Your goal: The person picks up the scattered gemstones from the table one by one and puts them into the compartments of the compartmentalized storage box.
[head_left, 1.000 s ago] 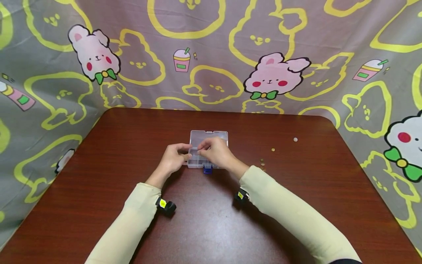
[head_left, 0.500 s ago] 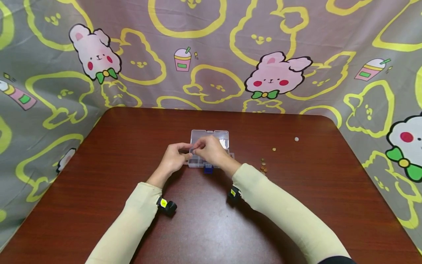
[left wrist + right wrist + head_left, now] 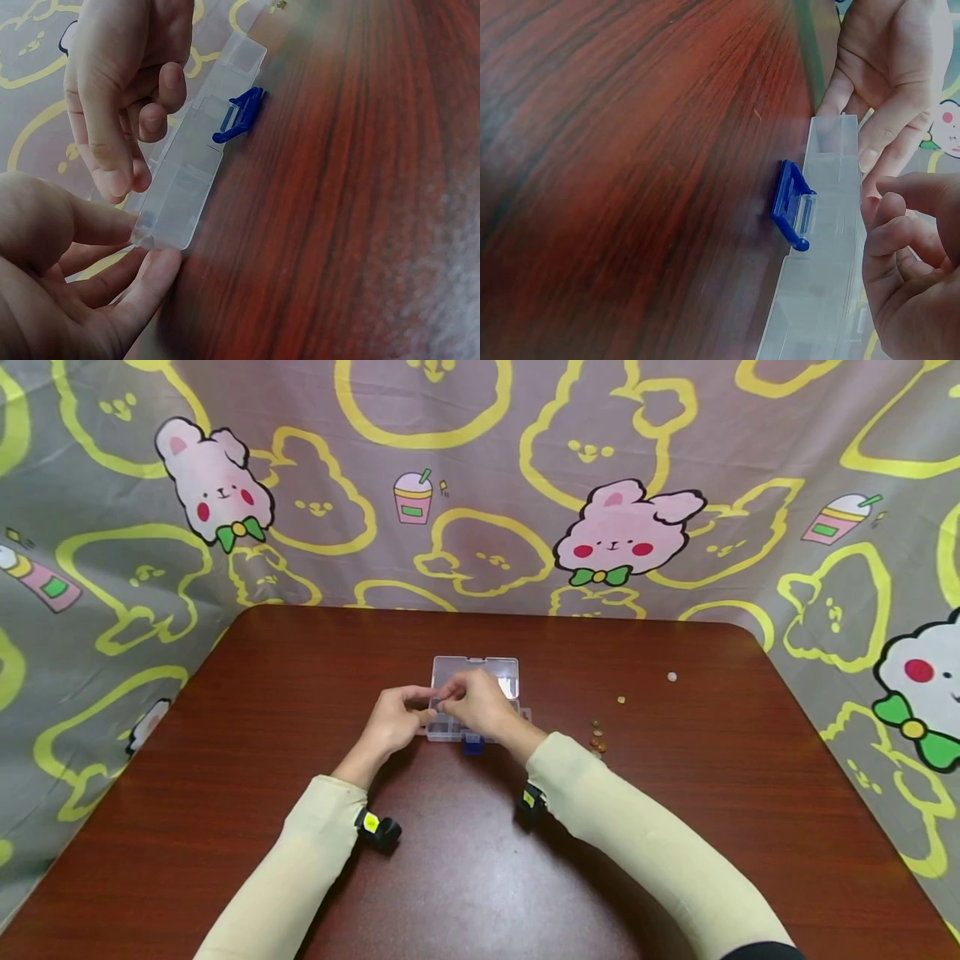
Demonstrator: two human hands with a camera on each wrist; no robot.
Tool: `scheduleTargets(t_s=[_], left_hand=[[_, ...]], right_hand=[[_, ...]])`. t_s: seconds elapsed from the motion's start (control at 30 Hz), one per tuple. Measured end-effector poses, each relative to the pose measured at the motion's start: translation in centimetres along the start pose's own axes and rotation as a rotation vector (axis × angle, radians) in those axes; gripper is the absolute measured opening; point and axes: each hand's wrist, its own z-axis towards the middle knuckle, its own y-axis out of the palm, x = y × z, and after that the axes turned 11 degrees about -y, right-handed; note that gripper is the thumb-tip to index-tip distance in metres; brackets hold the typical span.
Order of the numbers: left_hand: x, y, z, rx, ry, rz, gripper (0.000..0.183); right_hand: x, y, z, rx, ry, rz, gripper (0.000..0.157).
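Note:
A clear plastic compartment box (image 3: 444,737) stands on the table with its lid (image 3: 453,670) raised at the back. On its front hangs a blue latch (image 3: 472,744), flipped down. My left hand (image 3: 395,720) grips the box's left end, thumb (image 3: 161,271) at the front corner and fingers behind. Over the left compartments is my right hand (image 3: 480,703), thumb and index fingertips close together, the other fingers curled. In the left wrist view the right hand (image 3: 135,90) overlaps the box's back edge. I cannot tell whether something small sits between those fingertips.
Right of the box lie several small brownish bead-like pieces (image 3: 597,742). Farther right are a yellowish piece (image 3: 621,700) and a white round piece (image 3: 672,677). A patterned cloth (image 3: 480,485) hangs behind the brown table (image 3: 315,660).
My right hand has moved a little left over the box, uncovering the box's right end and more of the small pieces. My left hand stays at the left end.

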Motion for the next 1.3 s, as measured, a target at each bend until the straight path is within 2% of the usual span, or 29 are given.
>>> scheduleTargets(t_s=[0.1, 0.33, 0.47, 0.57, 0.77, 1.03, 1.3], left_hand=[[0.0, 0.1, 0.1, -0.003, -0.005, 0.005, 0.036], [0.0, 0.2, 0.3, -0.001, -0.012, 0.023, 0.036], [0.0, 0.3, 0.2, 0.011, -0.008, 0.036, 0.036], [0.0, 0.2, 0.2, 0.015, -0.007, 0.038, 0.036], [-0.1, 0.2, 0.2, 0.007, -0.009, 0.037, 0.036], [0.0, 0.0, 0.1, 0.012, -0.015, 0.044, 0.036], [-0.1, 0.1, 0.2, 0.015, -0.016, 0.044, 0.035]], right_hand=[[0.2, -0.3, -0.4, 0.015, -0.007, -0.031, 0.006], [1.3, -1.9, -1.8, 0.035, 0.009, 0.001, 0.004], [1.9, -3.1, -2.9, 0.058, 0.008, -0.037, 0.004], [2.3, -4.0, -3.9, 0.068, 0.008, -0.06, 0.003], [3.3, -6.0, -6.5, 0.054, 0.038, -0.023, 0.004], [4.4, -8.8, -9.8, 0.047, 0.065, -0.034, 0.006], [5.6, -10.7, -12.9, 0.062, 0.063, -0.108, 0.008]])
